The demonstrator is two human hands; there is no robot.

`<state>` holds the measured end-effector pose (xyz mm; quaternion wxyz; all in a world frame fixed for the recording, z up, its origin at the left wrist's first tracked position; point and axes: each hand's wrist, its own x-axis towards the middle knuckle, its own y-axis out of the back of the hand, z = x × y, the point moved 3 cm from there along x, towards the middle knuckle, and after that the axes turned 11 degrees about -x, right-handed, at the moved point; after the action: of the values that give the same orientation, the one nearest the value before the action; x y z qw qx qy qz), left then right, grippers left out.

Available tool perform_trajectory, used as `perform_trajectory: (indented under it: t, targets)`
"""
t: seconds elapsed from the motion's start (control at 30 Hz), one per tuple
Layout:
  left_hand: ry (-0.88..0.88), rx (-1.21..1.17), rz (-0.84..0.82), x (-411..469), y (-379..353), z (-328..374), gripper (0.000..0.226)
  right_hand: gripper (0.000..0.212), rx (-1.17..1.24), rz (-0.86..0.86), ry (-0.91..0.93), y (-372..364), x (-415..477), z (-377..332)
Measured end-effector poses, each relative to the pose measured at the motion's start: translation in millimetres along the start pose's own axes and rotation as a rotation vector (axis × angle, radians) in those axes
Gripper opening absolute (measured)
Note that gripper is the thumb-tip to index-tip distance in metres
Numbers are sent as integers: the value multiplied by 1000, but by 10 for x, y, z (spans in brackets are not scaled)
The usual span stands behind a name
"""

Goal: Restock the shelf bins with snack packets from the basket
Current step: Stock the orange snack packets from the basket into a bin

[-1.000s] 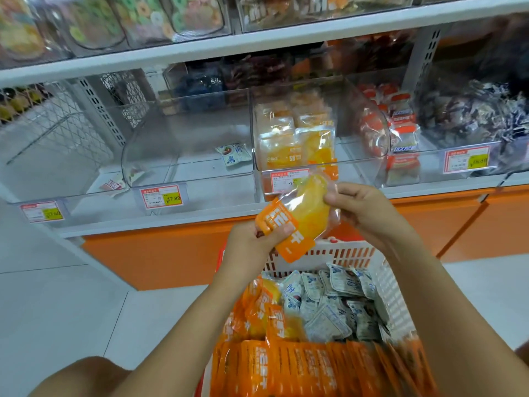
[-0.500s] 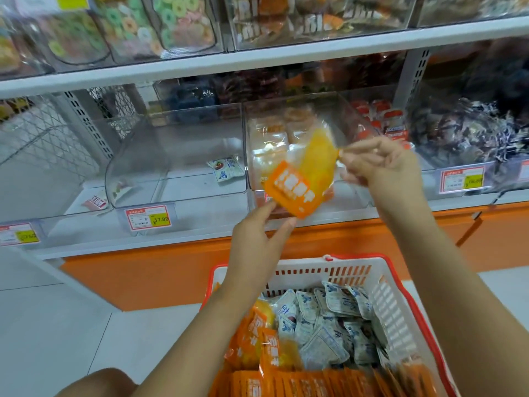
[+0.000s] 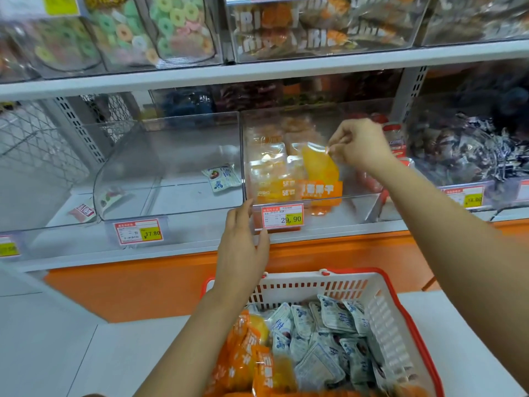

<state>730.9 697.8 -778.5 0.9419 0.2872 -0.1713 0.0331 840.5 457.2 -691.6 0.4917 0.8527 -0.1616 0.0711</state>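
Down in the basket [image 3: 315, 290]: white slotted walls, red rim; orange snack packets [image 3: 246, 353] heaped on the left side, white-and-blue packets [image 3: 329, 333] on the right.
Left hand [image 3: 243, 253]: above the basket's far rim, fingers straight and together, holding nothing; the fingertips reach the front lower edge of the middle bin, just beside the price tag [image 3: 282, 216] marked 29.90. Contact cannot be told.
Right hand [image 3: 360, 147]: reaches over the bin's front, fingers curled, pinching the top edge of the orange packet.
Orange packet [image 3: 320, 170]: hangs upright inside the middle bin, its orange band lowest, at the front and just beside the like packets stacked there.
Middle bin [image 3: 286, 121]: clear plastic, on the lower shelf.
Left bin [image 3: 171, 156]: clear, with one white-and-blue packet [image 3: 221, 177] lying at its right side.
Right bin [image 3: 472, 150]: holds dark wrapped snacks.
Upper shelf [image 3: 257, 73]: carries clear bins, one with ring-shaped sweets [image 3: 160, 30].
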Motion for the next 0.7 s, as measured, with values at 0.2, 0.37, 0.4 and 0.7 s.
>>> perform_trajectory:
  t: [0.2,0.37,0.4,0.7]
  targets:
    - [-39,62,-52,-23,14,-90,60,28,-54,-68,-36,-447,-47,117]
    - [-58,31,-94,-74,36,-84,66,13,-61,-8,-28,-433,-53,76]
    - [-54,26,-104,-93,44,-87,66,15,-55,6,-29,-421,-63,75]
    - [5,34,-190,-311,118,-150,58,15,16,160,59,-168,-395,-105]
